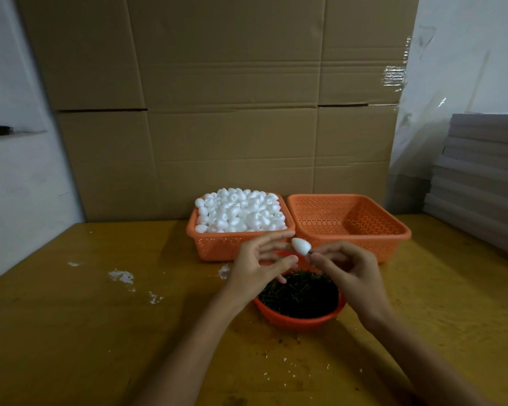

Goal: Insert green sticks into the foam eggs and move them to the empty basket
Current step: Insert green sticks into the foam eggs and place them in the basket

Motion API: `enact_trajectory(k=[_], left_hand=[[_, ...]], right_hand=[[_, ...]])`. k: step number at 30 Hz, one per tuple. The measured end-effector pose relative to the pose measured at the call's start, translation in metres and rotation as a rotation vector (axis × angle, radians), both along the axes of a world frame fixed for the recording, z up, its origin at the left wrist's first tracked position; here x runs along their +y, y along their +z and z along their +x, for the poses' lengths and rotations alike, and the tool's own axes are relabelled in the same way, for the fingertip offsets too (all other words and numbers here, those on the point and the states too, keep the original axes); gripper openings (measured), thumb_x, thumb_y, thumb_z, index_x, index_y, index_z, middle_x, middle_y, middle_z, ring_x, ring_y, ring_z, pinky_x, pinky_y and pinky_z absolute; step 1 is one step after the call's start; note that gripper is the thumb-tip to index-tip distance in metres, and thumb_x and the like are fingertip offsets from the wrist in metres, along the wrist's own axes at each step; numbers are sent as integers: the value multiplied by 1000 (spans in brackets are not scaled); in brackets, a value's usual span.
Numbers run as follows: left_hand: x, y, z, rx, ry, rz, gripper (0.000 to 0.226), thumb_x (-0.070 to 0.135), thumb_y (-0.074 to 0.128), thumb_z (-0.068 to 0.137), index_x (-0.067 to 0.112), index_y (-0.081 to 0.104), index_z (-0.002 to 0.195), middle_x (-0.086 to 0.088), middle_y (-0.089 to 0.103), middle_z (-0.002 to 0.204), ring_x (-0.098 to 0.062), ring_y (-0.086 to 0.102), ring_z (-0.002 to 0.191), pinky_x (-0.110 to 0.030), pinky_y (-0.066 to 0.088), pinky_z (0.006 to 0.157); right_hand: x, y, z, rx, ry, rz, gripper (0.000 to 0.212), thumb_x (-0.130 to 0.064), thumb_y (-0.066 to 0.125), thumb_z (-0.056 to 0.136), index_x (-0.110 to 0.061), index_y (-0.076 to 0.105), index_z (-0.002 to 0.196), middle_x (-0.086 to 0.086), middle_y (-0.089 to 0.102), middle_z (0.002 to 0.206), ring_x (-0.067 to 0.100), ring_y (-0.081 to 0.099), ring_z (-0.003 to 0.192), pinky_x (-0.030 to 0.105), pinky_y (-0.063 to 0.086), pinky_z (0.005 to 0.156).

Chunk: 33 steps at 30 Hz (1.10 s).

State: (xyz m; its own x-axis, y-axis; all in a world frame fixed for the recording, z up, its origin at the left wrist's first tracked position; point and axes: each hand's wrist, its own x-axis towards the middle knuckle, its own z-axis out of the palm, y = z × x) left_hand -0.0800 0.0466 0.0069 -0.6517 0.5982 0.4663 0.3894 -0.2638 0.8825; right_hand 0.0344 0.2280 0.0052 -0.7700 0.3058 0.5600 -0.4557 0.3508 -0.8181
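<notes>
- One white foam egg (301,246) is up in the air between two hands, just above the round bowl (299,319).
- The left hand (257,271) pinches the egg's fat end with its fingertips; its other fingers are spread out.
- The right hand (345,269) is curled tight on a thin green stick (310,252) touching the egg's pointy end.
- Three orange holders sit on the table (85,332).
- The left basket (217,244) is heaped with too many eggs to count.
- The right basket (349,224) has nothing in it.
- The bowl is full of dark green sticks.
- Big brown cardboard (217,98) stands behind.
</notes>
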Motion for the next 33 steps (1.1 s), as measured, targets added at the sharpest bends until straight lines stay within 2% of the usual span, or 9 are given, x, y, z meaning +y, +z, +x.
enact_trajectory(k=[5,9,13,15,18,23,33], left_hand=[[-1,-1,0,36,13,-7,33,9,82,92,20,76,122,1,79,118,-22,77,106,-30,64,62],[-1,-1,0,30,6,-15,43,10,84,89,22,70,129,0,79,117,-25,78,101,-29,63,63],[-1,-2,0,19,12,-15,39,11,85,89,20,68,123,-2,80,114,-26,79,98,-29,63,62],[-1,-1,0,24,3,-14,44,12,84,89,22,66,128,0,79,117,-25,79,100,-30,64,64],[0,-1,0,10,7,-1,64,12,85,89,27,56,144,2,76,126,-26,78,102,-34,65,69],[0,-1,-1,8,47,-5,53,12,84,90,26,60,135,-3,76,118,-30,78,95,-33,63,66],[2,-2,-2,7,70,-16,37,19,77,97,25,62,131,-5,77,112,-29,78,91,-32,61,58]], right_hand=[[-9,-3,1,-18,51,73,12,-18,76,89,-11,75,99,5,79,93,21,77,86,27,62,78],[-11,-6,2,-31,54,64,16,-20,78,86,-9,74,97,6,79,89,21,78,85,31,63,80],[-13,-5,2,-28,46,70,17,-22,78,85,-10,73,96,5,80,89,21,78,86,35,63,82],[-12,-4,2,-9,26,76,16,-23,78,85,-12,74,96,4,80,90,20,78,86,35,64,81],[-1,0,-1,23,-134,109,11,-19,79,87,-17,74,96,-2,78,91,16,76,84,35,64,77],[36,14,-14,-30,-463,116,8,-20,76,91,-19,72,98,-4,75,85,9,74,72,39,65,70],[59,7,-31,-165,-569,130,9,-24,76,93,-16,73,96,-1,76,83,13,74,72,47,65,70]])
